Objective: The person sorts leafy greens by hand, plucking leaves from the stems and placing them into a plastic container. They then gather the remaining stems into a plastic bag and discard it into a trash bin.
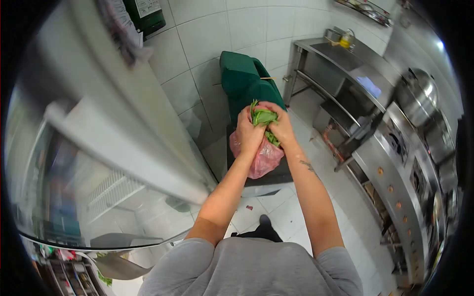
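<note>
Both arms reach out in front of me, hands together around a bunch of leafy greens [265,117]. My left hand [250,130] grips the bunch from the left, its fingers curled. From the other side, my right hand [279,127] closes around the same greens. A thin pink plastic bag [267,162] hangs below and around the hands, with some leaves showing at its opening. Just beyond the hands is a dark green plastic bin [247,81], partly covered by them.
A tall refrigerator with a glass door [128,153] stands close on the left. To the right runs a steel gas stove [395,182] with a large pot [417,96]. A steel sink counter [340,56] is farther back. Small scraps lie on the tiled floor [276,207].
</note>
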The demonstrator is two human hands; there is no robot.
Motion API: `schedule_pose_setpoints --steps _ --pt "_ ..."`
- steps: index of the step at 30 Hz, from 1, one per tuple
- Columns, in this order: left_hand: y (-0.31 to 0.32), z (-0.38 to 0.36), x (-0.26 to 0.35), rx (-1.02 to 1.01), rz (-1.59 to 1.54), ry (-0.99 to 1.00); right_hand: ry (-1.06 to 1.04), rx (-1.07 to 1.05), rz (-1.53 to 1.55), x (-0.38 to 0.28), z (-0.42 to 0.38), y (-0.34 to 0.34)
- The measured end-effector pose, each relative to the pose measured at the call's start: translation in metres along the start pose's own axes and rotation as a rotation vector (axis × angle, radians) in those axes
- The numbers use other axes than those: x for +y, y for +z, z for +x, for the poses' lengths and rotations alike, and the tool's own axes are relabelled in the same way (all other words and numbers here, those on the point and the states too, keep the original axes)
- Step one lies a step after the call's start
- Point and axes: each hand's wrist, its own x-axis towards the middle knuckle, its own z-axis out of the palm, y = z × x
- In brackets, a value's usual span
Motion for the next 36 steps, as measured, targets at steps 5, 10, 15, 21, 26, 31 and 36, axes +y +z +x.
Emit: schedule_pose_setpoints --steps 5,10,15,21,26,31,36 --pt "0.04 0.035 -0.098 -0.119 0.55 -0.103 0.118 -0.181 0.093 0.149 0.016 0.009" --pt "0.08 0.032 -0.174 -0.466 0.988 -0.181 0.456 -0.643 -0.636 0.249 -0.01 -0.008" --pt "0.115 0.016 -0.281 -0.697 1.21 0.073 0.781 -0.843 -0.402 0.246 -0.011 -0.035" --pt "0.154 -0.043 -0.383 -1.868 0.65 -0.48 0.828 -0.348 0.086 0.237 -0.023 -0.067" --pt "0.125 0.026 -0.278 -1.425 0.624 -0.156 0.866 -0.107 0.238 0.21 -0.018 -0.098" --pt "0.098 0.038 -0.247 -0.825 0.533 -0.302 0.806 0.069 0.206 0.171 -0.001 -0.084" --pt "0.045 -0.019 -0.145 -0.119 0.437 -0.049 0.483 0.151 0.355 0.092 0.022 -0.032"
